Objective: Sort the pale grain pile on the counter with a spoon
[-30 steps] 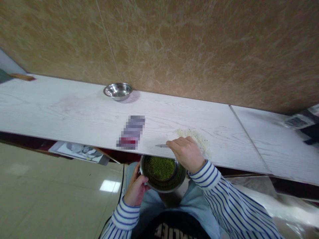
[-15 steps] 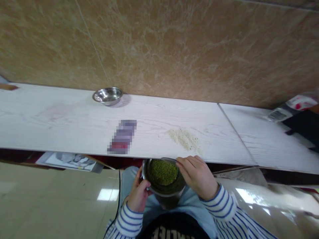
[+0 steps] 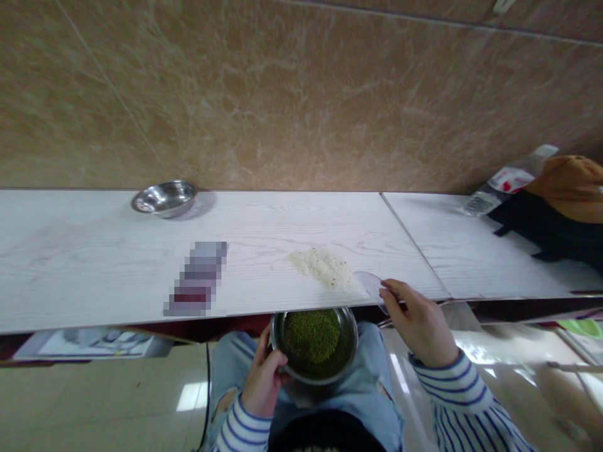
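My left hand [image 3: 264,383] is closed on the left rim of a steel bowl [image 3: 349,351], held over my lap just below the table edge. Green mung beans [image 3: 313,336] fill much of the bowl. With pinched fingers, my right hand [image 3: 421,323] grips a clear, rounded plastic piece [image 3: 369,284] at the table's front edge. That piece lies just right of a loose pile of white rice-like grains [image 3: 323,269] with a few dark specks. Its exact kind is hard to make out.
A second steel bowl [image 3: 164,199] stands by the wall at the left. A blurred-out flat object [image 3: 198,276] lies nearer the front edge. To the right are a plastic bottle [image 3: 506,182] and a dark and brown cloth item [image 3: 565,207]. A drawer or shelf with papers [image 3: 94,344] sits below.
My right hand has moved from the bowl's rim to the right, onto the table edge, where the clear piece now shows in it. My view has shifted right; my left hand still holds the bowl.
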### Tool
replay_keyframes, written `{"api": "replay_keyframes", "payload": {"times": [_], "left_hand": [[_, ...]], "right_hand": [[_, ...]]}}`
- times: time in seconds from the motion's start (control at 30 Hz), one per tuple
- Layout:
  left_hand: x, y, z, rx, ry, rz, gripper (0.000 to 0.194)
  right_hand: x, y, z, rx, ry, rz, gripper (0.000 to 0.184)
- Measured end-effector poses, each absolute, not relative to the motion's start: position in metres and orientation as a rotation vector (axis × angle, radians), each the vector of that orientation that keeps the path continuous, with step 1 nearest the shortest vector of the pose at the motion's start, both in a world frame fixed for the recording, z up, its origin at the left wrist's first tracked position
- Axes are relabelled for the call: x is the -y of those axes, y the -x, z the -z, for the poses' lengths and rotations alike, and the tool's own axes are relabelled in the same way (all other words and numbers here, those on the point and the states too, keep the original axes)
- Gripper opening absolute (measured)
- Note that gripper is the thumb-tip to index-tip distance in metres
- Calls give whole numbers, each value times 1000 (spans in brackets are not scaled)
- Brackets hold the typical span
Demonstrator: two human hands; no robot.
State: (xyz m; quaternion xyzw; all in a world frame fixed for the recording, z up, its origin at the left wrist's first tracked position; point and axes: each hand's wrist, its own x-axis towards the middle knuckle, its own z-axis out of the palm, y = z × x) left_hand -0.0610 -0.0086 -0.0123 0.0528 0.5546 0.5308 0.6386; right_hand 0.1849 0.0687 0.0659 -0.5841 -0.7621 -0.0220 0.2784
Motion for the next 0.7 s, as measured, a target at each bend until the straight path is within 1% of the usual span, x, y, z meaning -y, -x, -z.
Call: {"api": "replay_keyframes", "payload": {"times": [0.2, 0.53, 0.7], "left_hand": [[6, 53, 8, -1270, -124, -1186, 79], [-1, 40, 7, -1270, -145, -1124, 77], [-3, 41, 11, -1268, -107, -1156, 79]], "right_hand": [[-75, -199, -70, 2302, 1458, 19, 23], [-100, -190, -70, 2205, 1548, 53, 26], [-135, -182, -75, 2176, 1603, -49, 27]]}}
